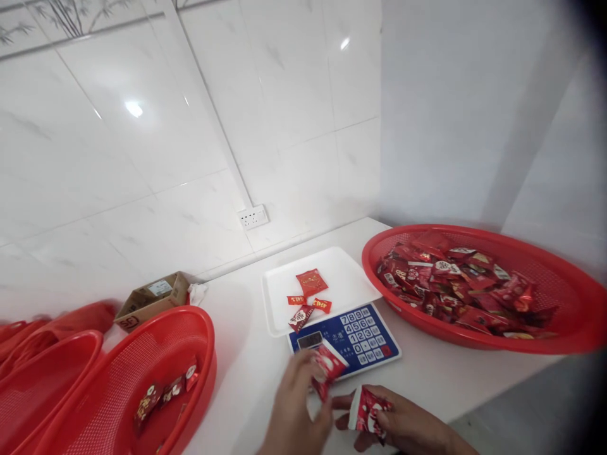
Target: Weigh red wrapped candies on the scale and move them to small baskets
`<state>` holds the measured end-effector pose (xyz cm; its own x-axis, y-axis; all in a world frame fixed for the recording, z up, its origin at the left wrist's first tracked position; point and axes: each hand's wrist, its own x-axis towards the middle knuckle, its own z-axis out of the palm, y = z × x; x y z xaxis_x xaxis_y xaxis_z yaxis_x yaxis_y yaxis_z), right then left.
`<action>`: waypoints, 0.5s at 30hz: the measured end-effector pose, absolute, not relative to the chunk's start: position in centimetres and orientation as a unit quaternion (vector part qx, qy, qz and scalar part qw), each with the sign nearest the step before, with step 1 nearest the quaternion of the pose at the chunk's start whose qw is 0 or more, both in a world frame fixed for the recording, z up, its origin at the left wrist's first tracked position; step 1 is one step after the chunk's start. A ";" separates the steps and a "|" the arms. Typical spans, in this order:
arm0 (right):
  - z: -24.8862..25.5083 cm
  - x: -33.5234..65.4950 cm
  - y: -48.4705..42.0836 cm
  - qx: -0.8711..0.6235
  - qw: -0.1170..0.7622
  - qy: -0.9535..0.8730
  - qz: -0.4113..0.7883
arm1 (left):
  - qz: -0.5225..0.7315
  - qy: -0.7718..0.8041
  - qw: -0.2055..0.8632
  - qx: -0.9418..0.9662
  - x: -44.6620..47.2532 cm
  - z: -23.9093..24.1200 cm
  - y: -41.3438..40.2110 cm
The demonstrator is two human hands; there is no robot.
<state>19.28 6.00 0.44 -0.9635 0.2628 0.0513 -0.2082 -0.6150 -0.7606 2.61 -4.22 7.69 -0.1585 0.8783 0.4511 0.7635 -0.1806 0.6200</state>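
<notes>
My left hand (298,401) is closed on a red snack packet (328,365), held over the front of the digital scale (327,335). Just to its right, my right hand (403,417) grips another red snack packet (367,411) with a white edge. The scale has a blue keypad panel and a white weighing tray (279,278). On that tray lie a square red packet (312,282) and several smaller red wrapped pieces (300,318). The lower parts of both held packets are partly covered by my fingers.
A large red basket (569,316) heaped with red packets (455,284) stands on the right. On the left, a red basket (208,335) holds several packets (173,390), beside another red basket (90,347). Behind them are a cardboard box (152,300) and a wall socket (253,217).
</notes>
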 end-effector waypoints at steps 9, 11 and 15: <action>0.5 19.3 5.7 -0.027 0.137 -0.427 0.893 | 0.247 0.601 0.073 0.757 2.9 2.1 -3.6; 0.5 19.1 5.7 -0.028 0.146 -0.421 0.895 | 0.216 0.577 0.062 0.785 2.6 2.8 -3.1; 0.0 19.0 5.8 -0.059 0.174 -0.380 0.907 | 0.254 0.563 0.072 0.783 1.9 5.7 -2.4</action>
<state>19.03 5.85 0.05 -0.9328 0.3595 0.0256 -0.2705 -0.6513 -0.7090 1.87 -2.41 5.69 0.2375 0.9183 0.3168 0.8455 -0.3559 0.3979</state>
